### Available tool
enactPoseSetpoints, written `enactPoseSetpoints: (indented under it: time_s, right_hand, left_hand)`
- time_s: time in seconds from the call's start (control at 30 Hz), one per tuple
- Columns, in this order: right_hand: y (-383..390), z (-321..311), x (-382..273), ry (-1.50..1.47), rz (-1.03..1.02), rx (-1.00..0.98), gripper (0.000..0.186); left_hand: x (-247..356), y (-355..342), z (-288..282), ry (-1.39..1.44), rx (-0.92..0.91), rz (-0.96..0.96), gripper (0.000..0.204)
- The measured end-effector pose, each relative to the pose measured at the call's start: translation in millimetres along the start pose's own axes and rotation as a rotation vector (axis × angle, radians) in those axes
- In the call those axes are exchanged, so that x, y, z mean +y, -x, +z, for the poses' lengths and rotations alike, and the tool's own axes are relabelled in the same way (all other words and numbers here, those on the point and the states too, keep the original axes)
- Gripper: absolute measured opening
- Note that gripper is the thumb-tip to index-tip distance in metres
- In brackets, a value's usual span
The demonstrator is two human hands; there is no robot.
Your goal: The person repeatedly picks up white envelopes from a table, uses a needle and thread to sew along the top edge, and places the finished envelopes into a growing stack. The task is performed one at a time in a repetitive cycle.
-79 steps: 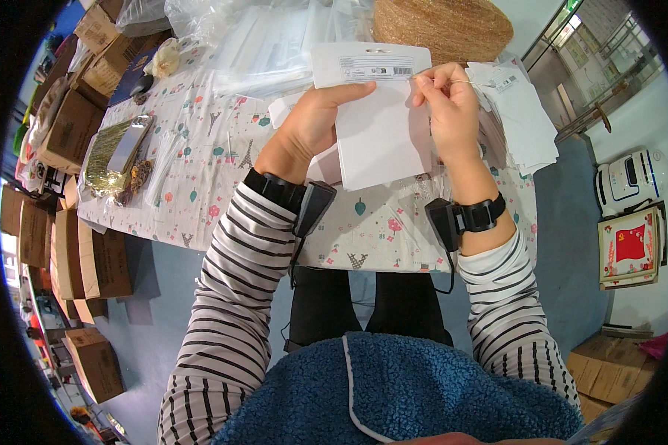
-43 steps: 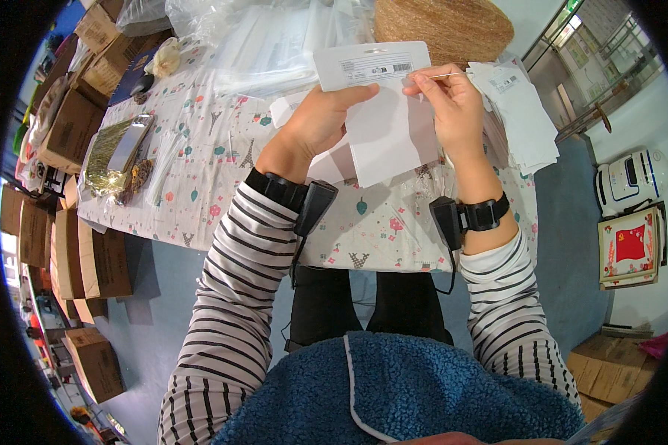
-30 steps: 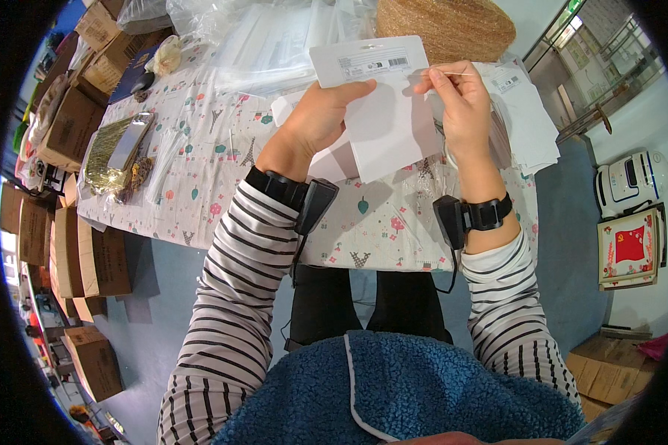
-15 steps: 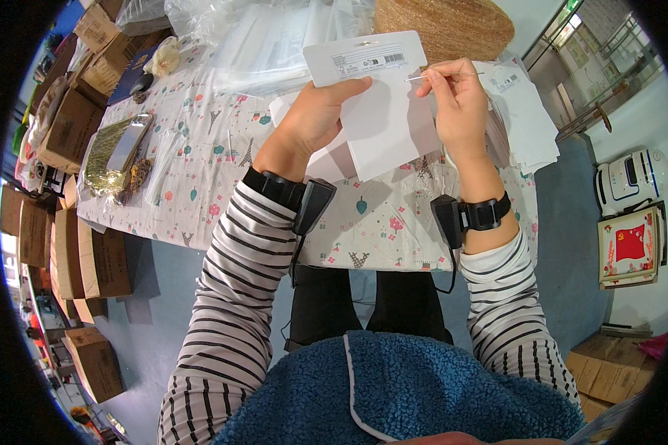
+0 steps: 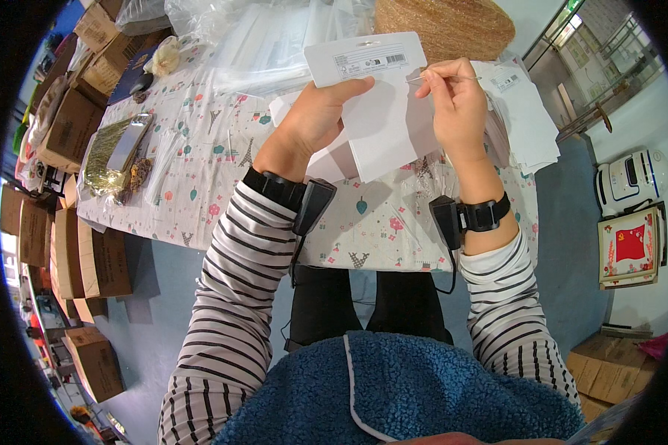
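Observation:
My left hand (image 5: 313, 115) is closed on a white card (image 5: 384, 137), its thumb lying flat across the face. Along the card's top runs a hang slot, with a printed label and barcode under it. Pinched between the thumb and fingers of my right hand (image 5: 456, 104) is a thin, pale, needle-like rod (image 5: 473, 77). Its tip points left at the card's right edge; I cannot tell whether it touches. Below the card, more white cards lie on the table partly hidden. To the right of my right hand is a pile of white cards (image 5: 527, 122).
The patterned tablecloth (image 5: 334, 237) covers the table. Clear plastic bags (image 5: 263, 52) lie at the back, beside a roll of golden-brown fibre (image 5: 444, 28). At left are a packet of greenish dried stems (image 5: 111, 152) and a dark mouse (image 5: 142, 83). Cardboard boxes (image 5: 100, 252) stand left of the table.
The card and the rod have shifted very slightly. Both hands keep the same hold and nearly the same place.

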State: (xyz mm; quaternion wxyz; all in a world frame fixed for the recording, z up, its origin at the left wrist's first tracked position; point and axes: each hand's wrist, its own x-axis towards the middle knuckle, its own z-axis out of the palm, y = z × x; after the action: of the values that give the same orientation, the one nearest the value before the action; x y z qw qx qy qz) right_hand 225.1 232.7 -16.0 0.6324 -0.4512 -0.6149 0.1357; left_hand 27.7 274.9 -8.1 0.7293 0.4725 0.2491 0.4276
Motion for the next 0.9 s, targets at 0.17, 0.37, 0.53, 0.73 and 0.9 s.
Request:
enactPoseSetpoints:
  time_s: [0.17,0.37,0.53,0.73,0.9]
  right_hand:
    - [2.0,-1.2,-0.6,0.025,0.042,-0.032,0.006]
    - [1.1,0.2,-1.5,0.219,-0.110,-0.088,0.004]
    - [1.7,1.5,-3.6,0.130,-0.036,-0.074,0.004]
    - [0.2,-1.5,-3.3,0.090,-0.029,-0.071,0.005]
    - [0.8,-0.9,-4.5,0.069,-0.025,-0.072,0.005]
  left_hand:
    - [1.5,-0.1,-0.2,0.002,0.005,-0.036,0.039]
    - [-0.4,-1.6,-2.1,0.008,0.001,-0.013,0.038]
    - [-0.2,-2.1,-4.2,0.015,-0.019,-0.015,0.038]
    - [1.2,-1.8,-2.8,0.025,-0.022,-0.018,0.039]
    - [0.5,-1.3,-2.8,0.027,-0.027,-0.005,0.039]
